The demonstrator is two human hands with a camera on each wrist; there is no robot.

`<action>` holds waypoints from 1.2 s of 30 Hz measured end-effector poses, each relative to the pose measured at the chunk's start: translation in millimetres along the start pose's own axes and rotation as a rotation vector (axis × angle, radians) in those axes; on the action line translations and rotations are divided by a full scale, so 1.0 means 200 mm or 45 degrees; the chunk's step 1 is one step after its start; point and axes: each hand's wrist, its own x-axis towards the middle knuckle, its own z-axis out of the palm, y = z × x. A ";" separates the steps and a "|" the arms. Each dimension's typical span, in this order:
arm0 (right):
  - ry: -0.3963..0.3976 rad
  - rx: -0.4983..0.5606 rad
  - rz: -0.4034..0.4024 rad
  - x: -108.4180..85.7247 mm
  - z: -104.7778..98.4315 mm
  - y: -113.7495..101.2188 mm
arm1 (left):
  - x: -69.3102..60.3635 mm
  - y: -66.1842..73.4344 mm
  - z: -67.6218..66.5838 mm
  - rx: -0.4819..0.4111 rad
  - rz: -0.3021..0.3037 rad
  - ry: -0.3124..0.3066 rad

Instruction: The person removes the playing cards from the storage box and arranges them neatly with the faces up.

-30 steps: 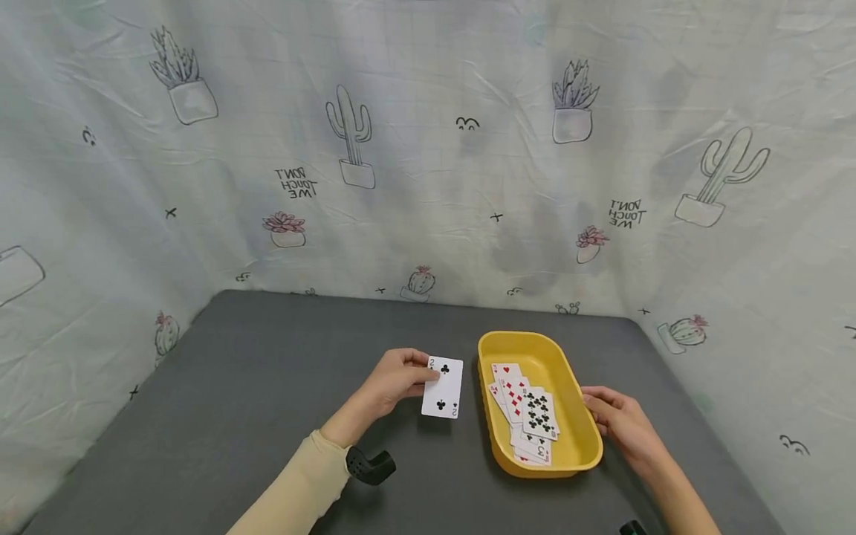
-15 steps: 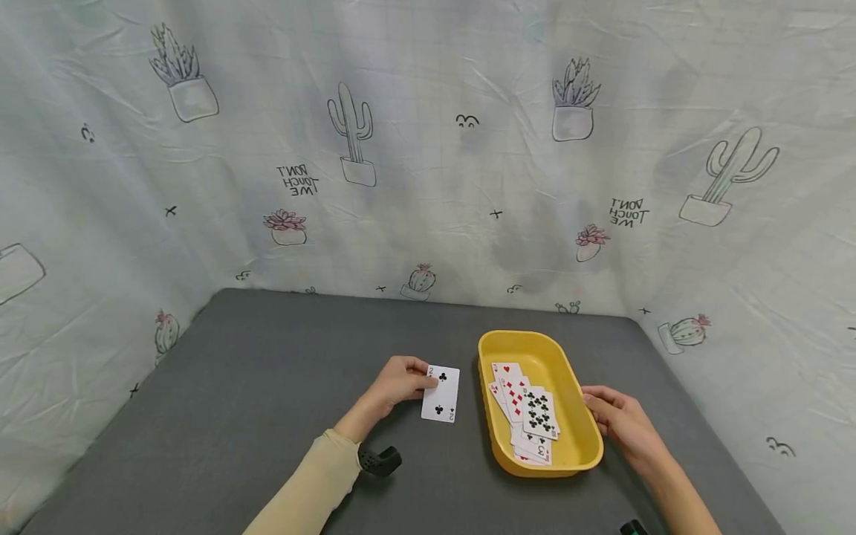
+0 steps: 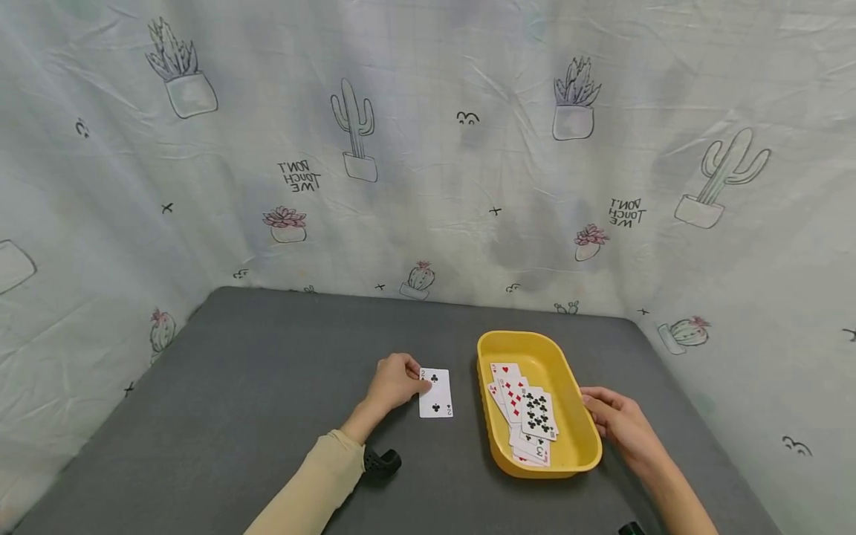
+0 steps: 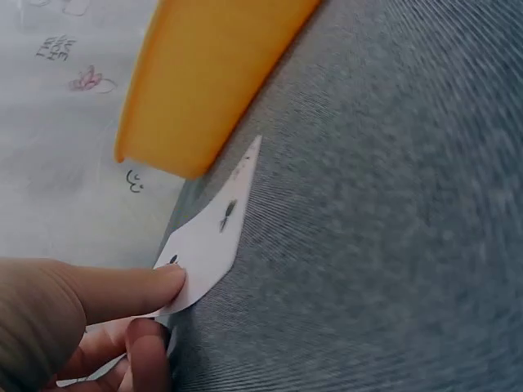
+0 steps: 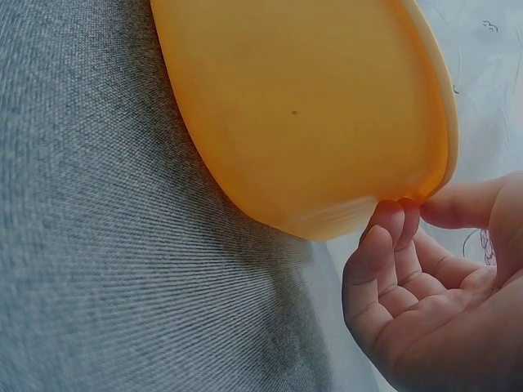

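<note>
White rectangular two-of-clubs playing card [image 3: 438, 399] lies face up in the grasp of the left hand [image 3: 393, 383], just below the centre of the frame in the head view and to the left of the yellow oblong plastic tray [image 3: 545, 361]. The left thumb presses on the card's face near its upper left corner, with the fingers behind it; in the left wrist view the card looks bowed. Whether its lower edge touches the dark grey cloth-like tabletop [image 3: 294, 401] cannot be told.

The tray sits right of centre in the lower half, its long sides running up the frame and leaning slightly left. Inside it, a loose overlapping heap of face-up cards takes up the left and lower middle of its floor. Near the top of the heap is a white hearts card [image 3: 505, 369], partly covered by a white diamonds card [image 3: 511, 401]; to the right, over its neighbours, lies a white many-pipped clubs card [image 3: 538, 413]. More cards stick out beneath, at the heap's left and lower edges. Yellow floor shows above the heap and along its right.

At the lower right, the right hand [image 3: 620, 425] pinches the tray's right rim between thumb and fingertips. A beige sleeve [image 3: 321, 479] covers the left forearm, and a black wrist-worn device [image 3: 383, 463] shows at that wrist.
</note>
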 end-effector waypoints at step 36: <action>-0.016 0.017 -0.005 -0.01 0.00 -0.01 | -0.05 0.58 0.12 -0.834 -0.080 -0.438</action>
